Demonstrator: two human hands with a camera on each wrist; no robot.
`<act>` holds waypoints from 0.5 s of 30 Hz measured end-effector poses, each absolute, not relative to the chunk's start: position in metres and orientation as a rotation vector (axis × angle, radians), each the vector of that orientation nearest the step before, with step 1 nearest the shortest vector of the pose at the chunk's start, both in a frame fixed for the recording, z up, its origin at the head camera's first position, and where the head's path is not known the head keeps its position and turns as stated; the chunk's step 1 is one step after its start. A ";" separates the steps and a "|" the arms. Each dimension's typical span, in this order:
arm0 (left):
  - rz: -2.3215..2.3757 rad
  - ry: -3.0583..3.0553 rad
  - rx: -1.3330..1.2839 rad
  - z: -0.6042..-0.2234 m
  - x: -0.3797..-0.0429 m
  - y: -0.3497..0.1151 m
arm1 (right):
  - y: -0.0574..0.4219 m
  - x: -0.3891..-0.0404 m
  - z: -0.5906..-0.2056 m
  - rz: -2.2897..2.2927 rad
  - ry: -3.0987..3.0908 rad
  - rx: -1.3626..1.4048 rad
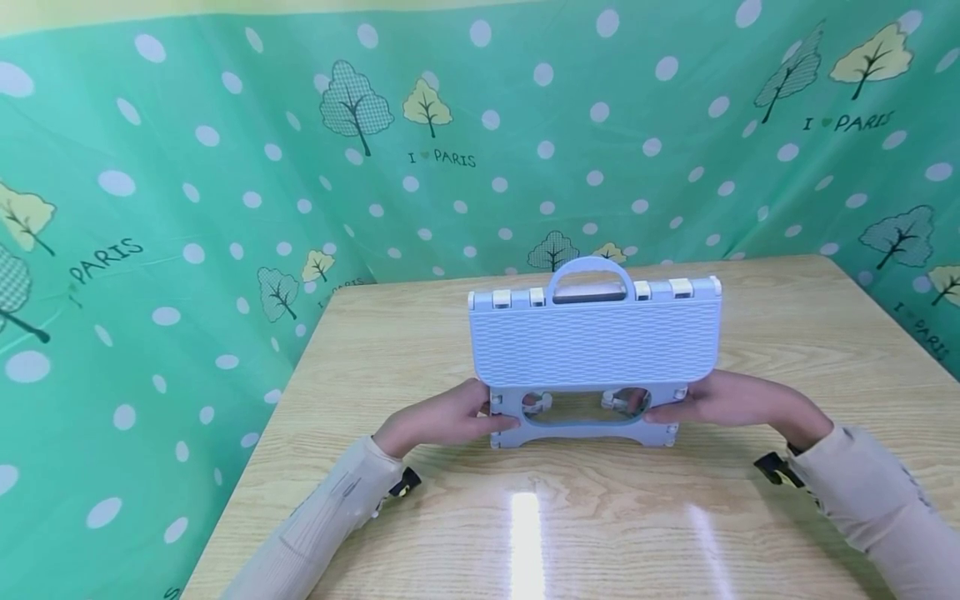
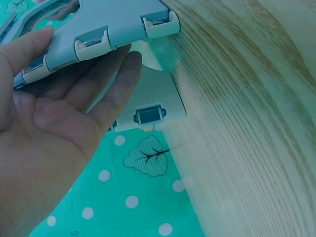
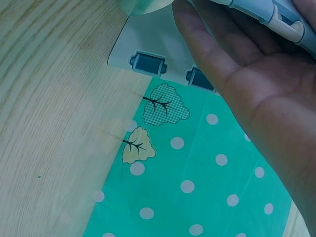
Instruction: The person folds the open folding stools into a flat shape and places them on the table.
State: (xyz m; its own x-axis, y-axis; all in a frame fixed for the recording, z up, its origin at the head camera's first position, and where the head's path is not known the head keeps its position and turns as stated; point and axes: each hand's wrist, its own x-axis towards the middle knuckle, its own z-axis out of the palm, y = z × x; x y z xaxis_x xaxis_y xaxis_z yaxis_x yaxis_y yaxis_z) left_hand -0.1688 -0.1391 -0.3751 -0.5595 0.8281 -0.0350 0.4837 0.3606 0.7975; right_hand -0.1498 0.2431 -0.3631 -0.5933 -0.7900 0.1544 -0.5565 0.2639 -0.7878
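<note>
A light blue folding stool (image 1: 596, 343) stands partly unfolded on the table, its woven-textured panel facing me and a carry handle (image 1: 591, 265) on top. My left hand (image 1: 448, 414) grips the left edge of its lower leg panel (image 1: 592, 431), thumb in front and fingers behind. On the opposite edge, my right hand (image 1: 723, 398) holds the same panel, its thumb beside the round cutout. In the left wrist view, the left fingers reach behind the hinged edge (image 2: 94, 44). The right wrist view shows the right palm (image 3: 276, 94) close to the stool's white hinge clip (image 3: 289, 29).
The wood-grain table (image 1: 375, 358) spreads around the stool, with light glare near its front. A green dotted cloth (image 1: 450, 200) with printed trees hangs behind and to the left. Dark wrist straps (image 1: 777, 469) show below the sleeves.
</note>
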 end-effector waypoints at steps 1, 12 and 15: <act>1.069 2.190 1.140 -0.375 -0.169 -0.139 | 0.243 -0.150 -0.363 -1.238 2.266 -1.245; 1.087 2.176 1.126 -0.377 -0.170 -0.140 | 0.241 -0.151 -0.363 -1.261 2.209 -1.292; 1.096 2.170 1.121 -0.377 -0.170 -0.140 | 0.241 -0.152 -0.363 -1.270 2.202 -1.307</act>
State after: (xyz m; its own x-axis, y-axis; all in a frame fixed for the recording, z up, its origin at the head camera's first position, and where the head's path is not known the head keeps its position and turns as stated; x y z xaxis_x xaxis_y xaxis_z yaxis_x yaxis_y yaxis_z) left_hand -0.1699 -0.1400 -0.3768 -0.5620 0.8262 -0.0387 0.4592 0.3506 0.8162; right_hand -0.1519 0.2409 -0.3631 -0.5504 -0.8146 0.1828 -0.5659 0.2031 -0.7990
